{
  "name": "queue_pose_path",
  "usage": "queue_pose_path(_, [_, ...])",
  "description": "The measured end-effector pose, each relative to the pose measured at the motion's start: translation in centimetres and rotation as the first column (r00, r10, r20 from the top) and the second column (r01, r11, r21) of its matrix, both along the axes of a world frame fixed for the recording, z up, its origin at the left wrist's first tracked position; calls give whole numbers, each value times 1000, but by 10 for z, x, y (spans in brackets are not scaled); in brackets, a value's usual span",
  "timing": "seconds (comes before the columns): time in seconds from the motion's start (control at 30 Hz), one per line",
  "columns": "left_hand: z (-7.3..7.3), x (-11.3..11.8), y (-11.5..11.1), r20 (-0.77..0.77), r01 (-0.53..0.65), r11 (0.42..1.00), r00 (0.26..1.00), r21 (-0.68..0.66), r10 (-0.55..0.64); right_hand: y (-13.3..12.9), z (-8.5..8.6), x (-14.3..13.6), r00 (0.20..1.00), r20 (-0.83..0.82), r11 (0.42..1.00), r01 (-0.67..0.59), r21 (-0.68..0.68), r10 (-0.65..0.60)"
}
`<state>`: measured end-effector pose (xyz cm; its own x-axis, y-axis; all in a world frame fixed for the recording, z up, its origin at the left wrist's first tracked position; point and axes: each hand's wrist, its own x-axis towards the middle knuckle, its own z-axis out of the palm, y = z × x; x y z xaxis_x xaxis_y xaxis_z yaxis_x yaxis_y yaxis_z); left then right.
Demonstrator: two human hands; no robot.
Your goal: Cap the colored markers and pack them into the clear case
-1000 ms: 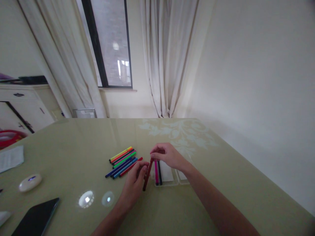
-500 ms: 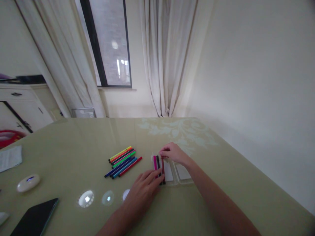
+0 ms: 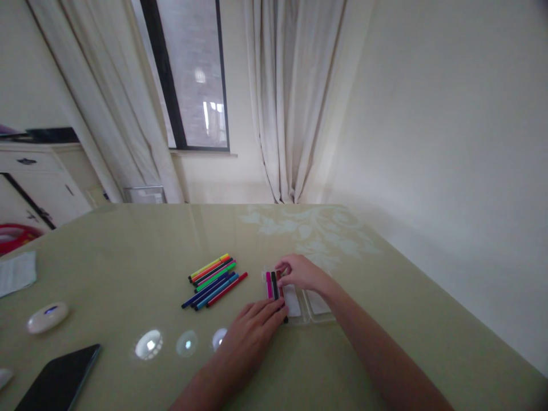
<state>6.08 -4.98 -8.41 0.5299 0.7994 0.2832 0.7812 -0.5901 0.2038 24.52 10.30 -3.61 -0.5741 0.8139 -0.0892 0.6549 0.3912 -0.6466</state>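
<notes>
A clear plastic pen case (image 3: 305, 311) lies open on the table, with a magenta marker (image 3: 269, 283), a black marker (image 3: 274, 285) and a dark red marker (image 3: 281, 290) side by side in its left half. My right hand (image 3: 299, 271) is at the upper end of the dark red marker, thumb and fingers closed around it. Stretched fingers of my left hand (image 3: 257, 325) rest across the lower ends of the markers and partly hide them. Left of the case, several coloured markers (image 3: 214, 282) lie in a loose slanted group.
On the left of the table (image 3: 141, 245) are a white mouse-like object (image 3: 48, 317), a dark tablet or phone (image 3: 60, 379) and a sheet of paper (image 3: 17, 273). Round light reflections show near the front. A wall (image 3: 449, 171) runs along the right edge.
My right hand has shifted slightly down along the dark red marker, its fingers lower over the upper end. My left hand has barely moved.
</notes>
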Motion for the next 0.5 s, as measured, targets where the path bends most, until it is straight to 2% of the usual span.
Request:
queue_pose_path(0.17, [-2,-2,0,-6,4,1000,1000,-16,-4,-4,3,-4,993,112,997,18,71,-25])
queue_pose_path(0.4, [-4,0,0,13,4,998,1000,-65,-3,-3,1,-3,994,101,999,28,38,-32])
queue_pose_path(0.5, [-3,-1,1,77,15,999,997,-51,-11,-4,2,-4,995,100,999,15,37,-19])
